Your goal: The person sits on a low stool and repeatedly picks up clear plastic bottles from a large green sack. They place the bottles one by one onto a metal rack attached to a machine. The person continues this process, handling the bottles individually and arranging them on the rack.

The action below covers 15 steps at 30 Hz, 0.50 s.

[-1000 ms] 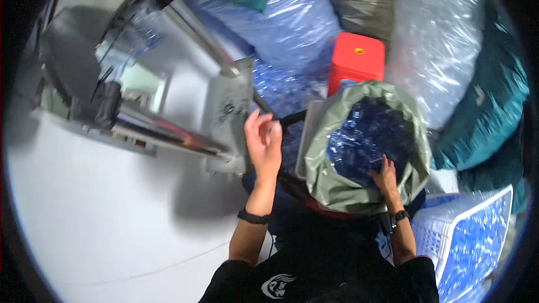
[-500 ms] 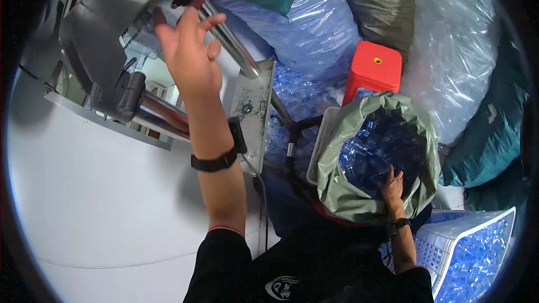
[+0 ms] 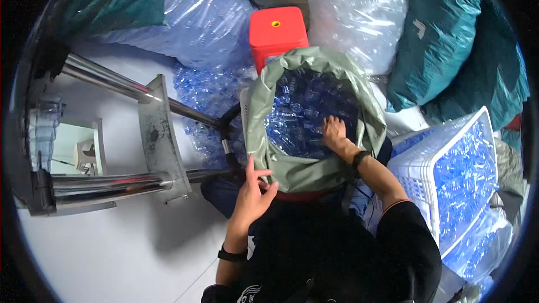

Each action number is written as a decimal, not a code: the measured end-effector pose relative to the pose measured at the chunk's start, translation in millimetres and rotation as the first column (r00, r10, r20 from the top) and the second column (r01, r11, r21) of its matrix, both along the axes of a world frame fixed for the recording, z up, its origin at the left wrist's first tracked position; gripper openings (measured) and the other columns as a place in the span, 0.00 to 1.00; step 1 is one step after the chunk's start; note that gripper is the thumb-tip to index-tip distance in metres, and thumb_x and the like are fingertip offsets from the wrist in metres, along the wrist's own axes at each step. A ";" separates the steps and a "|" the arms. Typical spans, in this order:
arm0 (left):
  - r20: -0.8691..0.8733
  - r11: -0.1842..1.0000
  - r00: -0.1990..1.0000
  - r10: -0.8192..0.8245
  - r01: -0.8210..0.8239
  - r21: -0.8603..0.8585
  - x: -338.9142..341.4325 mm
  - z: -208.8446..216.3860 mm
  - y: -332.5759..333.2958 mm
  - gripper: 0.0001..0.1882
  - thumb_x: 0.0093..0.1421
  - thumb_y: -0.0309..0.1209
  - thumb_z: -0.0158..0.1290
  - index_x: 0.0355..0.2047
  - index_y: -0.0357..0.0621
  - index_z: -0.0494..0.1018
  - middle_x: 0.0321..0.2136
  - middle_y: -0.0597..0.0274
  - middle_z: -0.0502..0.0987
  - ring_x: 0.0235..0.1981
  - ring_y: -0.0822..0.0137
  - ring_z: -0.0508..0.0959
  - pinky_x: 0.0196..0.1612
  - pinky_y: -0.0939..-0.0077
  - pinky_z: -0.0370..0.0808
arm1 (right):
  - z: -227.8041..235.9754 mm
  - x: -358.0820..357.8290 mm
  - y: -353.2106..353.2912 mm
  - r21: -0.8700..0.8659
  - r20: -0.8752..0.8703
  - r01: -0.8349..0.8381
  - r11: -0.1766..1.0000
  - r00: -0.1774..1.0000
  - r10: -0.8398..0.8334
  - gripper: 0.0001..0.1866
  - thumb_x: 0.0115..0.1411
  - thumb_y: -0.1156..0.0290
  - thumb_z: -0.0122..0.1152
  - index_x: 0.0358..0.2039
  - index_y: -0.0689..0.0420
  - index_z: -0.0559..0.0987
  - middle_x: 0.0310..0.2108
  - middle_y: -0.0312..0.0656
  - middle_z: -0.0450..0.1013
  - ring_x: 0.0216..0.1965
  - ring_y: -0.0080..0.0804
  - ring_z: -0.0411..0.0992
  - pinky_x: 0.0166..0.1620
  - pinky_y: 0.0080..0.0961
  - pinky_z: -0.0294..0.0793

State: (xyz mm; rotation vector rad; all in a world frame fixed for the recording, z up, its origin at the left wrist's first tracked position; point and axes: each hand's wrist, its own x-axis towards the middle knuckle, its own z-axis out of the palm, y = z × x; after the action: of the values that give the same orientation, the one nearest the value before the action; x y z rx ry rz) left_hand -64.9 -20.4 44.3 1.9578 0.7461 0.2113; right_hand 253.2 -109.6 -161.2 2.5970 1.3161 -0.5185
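An olive-green sack with its rim rolled outward stands open in front of me. Many small clear bluish plastic pieces fill its inside. My right hand reaches over the near right rim, its fingers spread on the pieces; no piece shows in its grasp. At the sack's near left side is my left hand, index finger stretched out and thumb apart, with nothing in it. Its fingertips are by the rolled rim; whether they touch it I cannot tell.
A red stool stands behind the sack. To the right a white basket holds similar clear pieces. Metal posts and a worn plate stand left. Clear pieces lie on the floor. Teal bags and translucent bags line the back.
My left hand has come down from up by the metal posts to the sack's near left rim. The view has swung left-to-right, so the sack sits nearer the middle. My right hand stays inside the sack.
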 end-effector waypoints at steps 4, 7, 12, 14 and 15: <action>-0.040 0.997 0.998 0.049 -0.051 -0.065 -18.8 -32.5 -25.0 0.50 0.64 0.30 0.61 0.75 0.39 0.38 0.48 0.54 0.79 0.33 0.68 0.79 0.36 0.75 0.76 | 41.2 -11.0 -47.5 0.347 -0.071 0.183 0.920 0.983 -0.169 0.37 0.40 0.48 0.80 0.45 0.59 0.77 0.51 0.50 0.71 0.54 0.53 0.69 0.56 0.47 0.71; -0.020 0.993 1.000 0.011 -0.013 -0.115 -15.0 -41.3 -37.5 0.48 0.64 0.31 0.61 0.73 0.35 0.40 0.46 0.52 0.79 0.32 0.66 0.81 0.40 0.71 0.79 | 53.9 -11.0 -79.4 0.217 -0.297 0.398 0.891 0.897 -0.328 0.44 0.47 0.42 0.75 0.52 0.66 0.76 0.54 0.58 0.71 0.59 0.56 0.68 0.67 0.49 0.61; -0.013 0.990 0.994 -0.110 0.108 -0.088 9.0 -37.7 -46.3 0.46 0.64 0.31 0.60 0.73 0.35 0.43 0.44 0.50 0.80 0.31 0.62 0.82 0.41 0.68 0.80 | 54.1 -17.2 -96.0 0.101 -0.515 0.124 0.987 0.855 -0.054 0.50 0.46 0.33 0.71 0.60 0.59 0.76 0.62 0.60 0.69 0.68 0.64 0.60 0.72 0.48 0.56; 0.021 0.991 0.993 -0.116 0.117 -0.066 14.8 -35.8 -45.8 0.46 0.63 0.31 0.60 0.73 0.36 0.44 0.44 0.50 0.80 0.30 0.62 0.82 0.40 0.66 0.80 | 52.7 -26.7 -99.0 0.076 -0.604 0.209 0.975 0.788 -0.121 0.48 0.48 0.34 0.71 0.59 0.60 0.77 0.62 0.57 0.71 0.69 0.64 0.59 0.74 0.48 0.50; 0.020 0.991 0.993 -0.118 0.119 -0.064 15.7 -35.6 -45.5 0.46 0.63 0.31 0.60 0.73 0.36 0.44 0.44 0.50 0.80 0.30 0.62 0.81 0.40 0.66 0.80 | 52.3 -28.6 -102.2 0.146 -0.655 0.247 0.958 0.749 -0.093 0.45 0.48 0.36 0.72 0.56 0.60 0.79 0.61 0.55 0.72 0.72 0.61 0.54 0.74 0.48 0.52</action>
State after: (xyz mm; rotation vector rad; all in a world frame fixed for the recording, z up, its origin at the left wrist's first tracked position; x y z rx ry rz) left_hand -49.2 -65.9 8.7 1.9289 0.6160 0.1292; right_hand 224.6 -211.8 -108.9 2.8618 1.3628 -1.4950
